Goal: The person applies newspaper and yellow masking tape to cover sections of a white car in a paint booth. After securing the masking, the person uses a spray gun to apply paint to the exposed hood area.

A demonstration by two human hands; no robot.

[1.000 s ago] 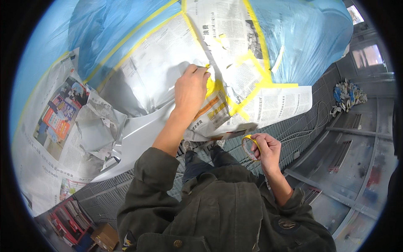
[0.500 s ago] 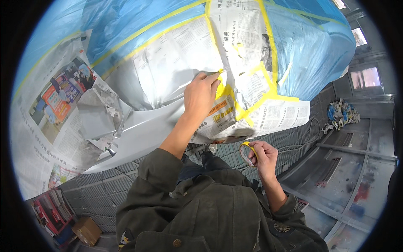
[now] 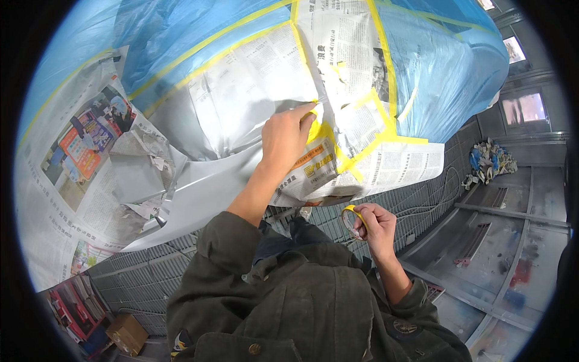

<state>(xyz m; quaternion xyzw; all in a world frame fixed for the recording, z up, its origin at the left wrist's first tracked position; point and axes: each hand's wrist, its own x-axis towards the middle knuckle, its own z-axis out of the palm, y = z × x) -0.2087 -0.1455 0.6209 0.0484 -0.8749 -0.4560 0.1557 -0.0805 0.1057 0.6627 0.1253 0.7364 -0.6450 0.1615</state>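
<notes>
My left hand (image 3: pixel 283 137) presses at the edge of a strip of yellow masking tape (image 3: pixel 324 130), its index finger stretched out and the thumb a little apart below. The strip lies on newspaper (image 3: pixel 353 66) covering a light grey vehicle body panel (image 3: pixel 205 187). The curled fingers of this hand are partly hidden. Lower down, in front of my body, my right hand (image 3: pixel 379 228) grips a roll of yellow masking tape (image 3: pixel 349 222), thumb and fingers around its right side, away from the panel.
Blue plastic film (image 3: pixel 446 72) edged with yellow tape covers the upper surfaces. Torn newspaper (image 3: pixel 142 163) hangs at the left. Crumpled paper and film (image 3: pixel 491 161) lie at the right by a stained metal wall panel (image 3: pixel 512 253). A cardboard box (image 3: pixel 126 333) stands on the grated floor, lower left.
My left index finger has straightened and slid along the tape edge. The view has shifted slightly; my right hand keeps its hold on the roll.
</notes>
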